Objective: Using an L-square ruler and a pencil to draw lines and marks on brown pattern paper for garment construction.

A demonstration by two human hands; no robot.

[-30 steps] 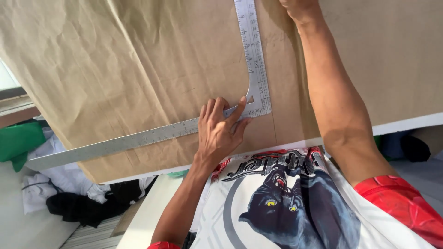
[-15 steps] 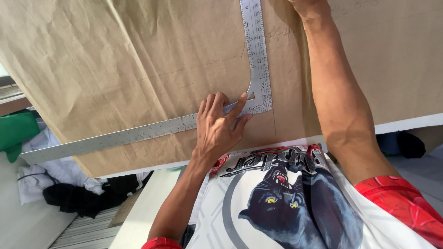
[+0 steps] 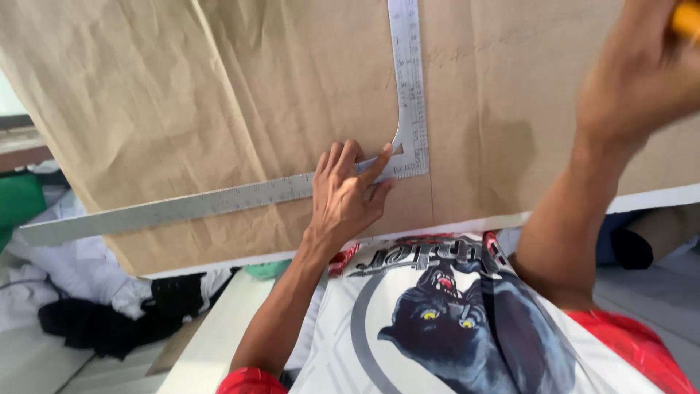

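Metal L-square (image 3: 277, 191): flat on brown paper (image 3: 182, 95). Left hand (image 3: 346, 193) pressing its corner, fingers spread, grasping nothing. Right hand (image 3: 634, 73) raised right of it, clenched on a yellow object (image 3: 687, 18).

packages: none in view
labels: none in view
signs: none in view
screens: none in view

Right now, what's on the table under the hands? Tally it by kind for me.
Metal L-shaped ruler, pinned by the left hand: 1
Brown paper sheet: 1
Yellow object in the raised right hand, blurred: 1
Total: 3
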